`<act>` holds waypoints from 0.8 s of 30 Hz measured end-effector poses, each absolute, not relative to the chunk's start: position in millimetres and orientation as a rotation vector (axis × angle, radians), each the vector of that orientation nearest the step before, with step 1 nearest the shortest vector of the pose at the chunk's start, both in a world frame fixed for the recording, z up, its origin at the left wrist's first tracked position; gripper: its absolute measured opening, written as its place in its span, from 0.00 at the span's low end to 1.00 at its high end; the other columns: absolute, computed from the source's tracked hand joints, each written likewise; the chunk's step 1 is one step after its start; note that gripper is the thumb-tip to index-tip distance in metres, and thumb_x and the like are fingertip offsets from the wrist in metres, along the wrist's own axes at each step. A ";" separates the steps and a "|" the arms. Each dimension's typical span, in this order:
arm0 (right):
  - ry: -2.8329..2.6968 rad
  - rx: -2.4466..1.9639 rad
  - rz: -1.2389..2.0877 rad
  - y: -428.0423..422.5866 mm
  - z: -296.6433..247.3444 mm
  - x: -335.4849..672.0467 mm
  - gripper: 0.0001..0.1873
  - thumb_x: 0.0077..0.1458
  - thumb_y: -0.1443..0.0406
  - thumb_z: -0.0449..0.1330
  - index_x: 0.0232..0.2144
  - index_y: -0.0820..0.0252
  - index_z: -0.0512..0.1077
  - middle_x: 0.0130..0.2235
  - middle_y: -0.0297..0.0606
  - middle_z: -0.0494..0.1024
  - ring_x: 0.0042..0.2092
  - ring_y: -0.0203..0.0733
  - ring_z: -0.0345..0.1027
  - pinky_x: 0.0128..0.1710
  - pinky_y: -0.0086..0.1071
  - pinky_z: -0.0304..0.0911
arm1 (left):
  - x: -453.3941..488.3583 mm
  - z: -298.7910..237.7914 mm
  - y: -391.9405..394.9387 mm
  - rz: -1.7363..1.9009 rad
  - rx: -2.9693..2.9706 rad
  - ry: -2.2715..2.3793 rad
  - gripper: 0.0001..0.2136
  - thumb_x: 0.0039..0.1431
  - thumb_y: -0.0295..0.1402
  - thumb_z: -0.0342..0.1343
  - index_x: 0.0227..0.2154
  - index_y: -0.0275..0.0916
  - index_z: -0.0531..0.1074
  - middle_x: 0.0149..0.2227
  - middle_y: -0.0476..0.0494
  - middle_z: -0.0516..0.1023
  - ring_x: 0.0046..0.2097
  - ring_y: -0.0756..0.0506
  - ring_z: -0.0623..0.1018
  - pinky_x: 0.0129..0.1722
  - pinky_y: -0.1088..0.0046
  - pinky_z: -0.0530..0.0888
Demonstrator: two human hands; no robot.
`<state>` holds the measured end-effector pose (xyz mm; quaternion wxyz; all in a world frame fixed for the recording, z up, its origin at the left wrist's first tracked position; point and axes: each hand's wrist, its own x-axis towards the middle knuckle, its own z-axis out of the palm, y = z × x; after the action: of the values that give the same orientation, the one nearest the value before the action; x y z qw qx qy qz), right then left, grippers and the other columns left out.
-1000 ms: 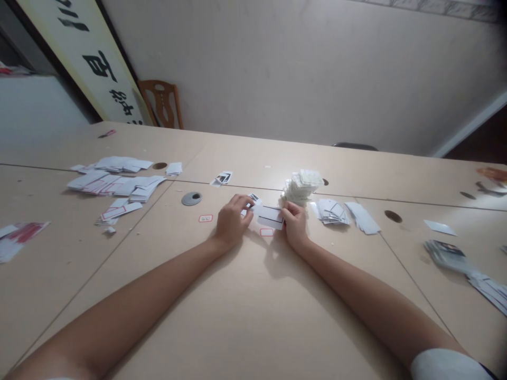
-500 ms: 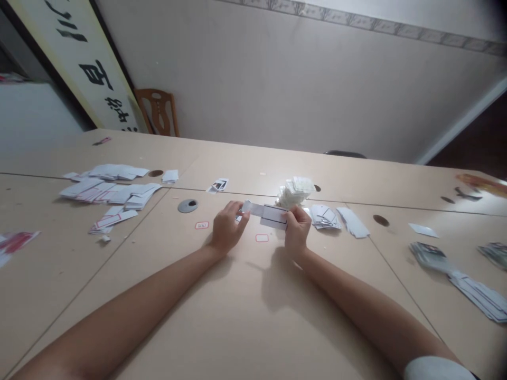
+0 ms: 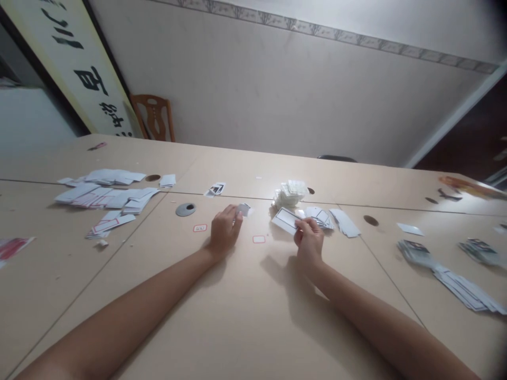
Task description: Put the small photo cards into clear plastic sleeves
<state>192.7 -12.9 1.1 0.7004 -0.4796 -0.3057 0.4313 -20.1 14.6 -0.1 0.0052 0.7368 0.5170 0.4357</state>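
Between the thumb and fingers of my right hand (image 3: 311, 243) is a white card (image 3: 285, 219) with a dark printed border, tilted above the table. My left hand (image 3: 225, 231) is closed round a small translucent plastic sleeve (image 3: 244, 209) that pokes out past its fingertips; the rest of it is hidden by the hand. A gap separates the sleeve from the card. Just beyond the card stands a stack of clear plastic sleeves (image 3: 291, 194). Loose bordered cards (image 3: 319, 217) lie past my right hand. On the table between my hands is a small red-framed label (image 3: 259, 239).
Piles of white cards (image 3: 109, 198) cover the left side of the table (image 3: 233, 327). Picture cards (image 3: 217, 189) lie near the middle seam. At right are blank strips (image 3: 344, 222), a stack of sleeved cards (image 3: 415, 253) and a fanned row of cards (image 3: 463, 289). A grey cable-hole cover (image 3: 186, 209) is left of my left hand.
My right hand has moved right with the card, which has come apart from the sleeve in my left hand. The card has turned to a slant. The whole view has shifted slightly.
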 end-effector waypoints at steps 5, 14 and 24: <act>-0.552 -1.100 0.663 3.2 -6.7 248.4 0.11 0.45 0.63 0.65 0.24 0.58 0.65 0.16 0.23 0.63 0.15 0.27 0.51 0.12 0.21 0.49 | -20.9 2.1 16.2 1.358 2.319 1.570 0.11 0.64 0.37 0.45 0.35 0.39 0.69 0.35 0.45 0.76 0.37 0.46 0.75 0.37 0.70 0.67; -0.474 -1.263 0.876 34.4 -20.9 296.9 0.12 0.46 0.67 0.66 0.26 0.61 0.64 0.20 0.35 0.75 0.24 0.39 0.75 0.22 0.25 0.72 | -20.0 1.2 17.1 1.340 2.365 1.546 0.10 0.64 0.38 0.47 0.33 0.39 0.70 0.35 0.46 0.77 0.36 0.47 0.77 0.38 0.70 0.66; -1.003 -1.169 0.815 -5.7 8.6 249.4 0.15 0.49 0.58 0.66 0.28 0.59 0.65 0.18 0.27 0.71 0.16 0.30 0.64 0.13 0.21 0.58 | -16.5 -5.1 16.3 1.606 2.474 1.451 0.10 0.58 0.37 0.58 0.39 0.40 0.65 0.36 0.48 0.78 0.36 0.46 0.79 0.39 0.68 0.68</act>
<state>249.4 -5.7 8.6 0.6438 -0.5131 -0.4406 0.3579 -16.5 16.3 -5.1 -0.0730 0.7506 0.4402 0.4873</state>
